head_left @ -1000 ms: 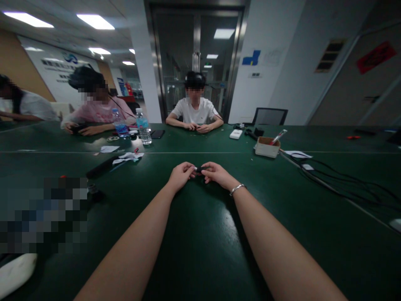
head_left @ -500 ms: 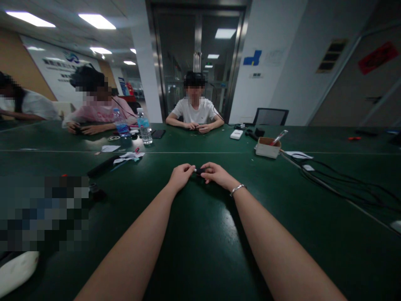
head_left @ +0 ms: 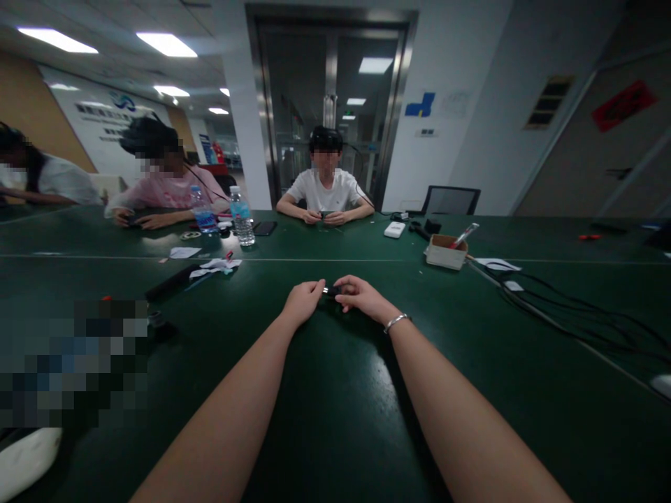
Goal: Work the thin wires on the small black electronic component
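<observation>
Over the middle of the green table, a small black object with a bright metal end sits between my two hands. My right hand pinches its black body between thumb and fingers, and a silver bracelet circles that wrist. My left hand is closed at the metal end, its thumb and fingers pressed together. What the left fingertips grip is too small to make out.
Ahead are bottles, a phone, a white box and a small open box. Black cables run along the right. Papers and a black rod-like object lie left. People sit across the table.
The view has tilted slightly, so the scene sits a little lower. A bit more of the metal end shows between my hands, which keep nearly the same pose.
</observation>
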`<state>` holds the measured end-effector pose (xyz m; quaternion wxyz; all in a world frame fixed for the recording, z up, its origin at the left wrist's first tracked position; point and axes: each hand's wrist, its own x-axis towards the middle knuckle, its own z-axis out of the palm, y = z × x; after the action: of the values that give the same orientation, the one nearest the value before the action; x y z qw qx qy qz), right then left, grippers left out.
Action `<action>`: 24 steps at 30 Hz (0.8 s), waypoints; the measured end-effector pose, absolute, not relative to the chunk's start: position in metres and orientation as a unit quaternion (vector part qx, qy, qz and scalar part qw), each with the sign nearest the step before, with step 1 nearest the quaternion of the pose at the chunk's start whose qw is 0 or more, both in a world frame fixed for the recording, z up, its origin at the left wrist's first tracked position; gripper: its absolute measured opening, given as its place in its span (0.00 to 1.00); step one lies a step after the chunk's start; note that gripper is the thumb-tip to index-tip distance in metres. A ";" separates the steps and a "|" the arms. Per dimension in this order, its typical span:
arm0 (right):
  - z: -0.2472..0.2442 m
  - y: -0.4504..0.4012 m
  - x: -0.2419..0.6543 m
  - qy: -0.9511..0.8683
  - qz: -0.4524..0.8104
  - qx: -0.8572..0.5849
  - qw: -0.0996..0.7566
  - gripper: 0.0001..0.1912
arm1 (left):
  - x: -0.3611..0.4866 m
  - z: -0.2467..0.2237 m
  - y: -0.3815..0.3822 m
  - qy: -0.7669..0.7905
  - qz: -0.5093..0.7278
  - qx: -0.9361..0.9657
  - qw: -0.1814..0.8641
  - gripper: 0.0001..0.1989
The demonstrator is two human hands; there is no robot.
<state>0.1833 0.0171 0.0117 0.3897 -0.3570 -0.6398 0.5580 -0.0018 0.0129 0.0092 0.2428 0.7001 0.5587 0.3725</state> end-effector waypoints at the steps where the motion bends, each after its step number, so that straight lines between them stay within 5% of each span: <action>1: 0.012 0.017 0.183 -0.640 0.559 -0.356 0.390 0.19 | -0.002 0.009 0.013 0.558 0.375 0.699 0.245 0.26; 24: 0.003 0.024 0.184 -0.620 0.546 -0.370 0.424 0.16 | -0.001 0.002 0.016 0.487 0.419 0.697 0.319 0.13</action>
<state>0.1838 0.0239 0.0026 0.4241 -0.3702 -0.6204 0.5461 -0.0006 0.0158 0.0019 0.3193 0.6968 0.4870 0.4188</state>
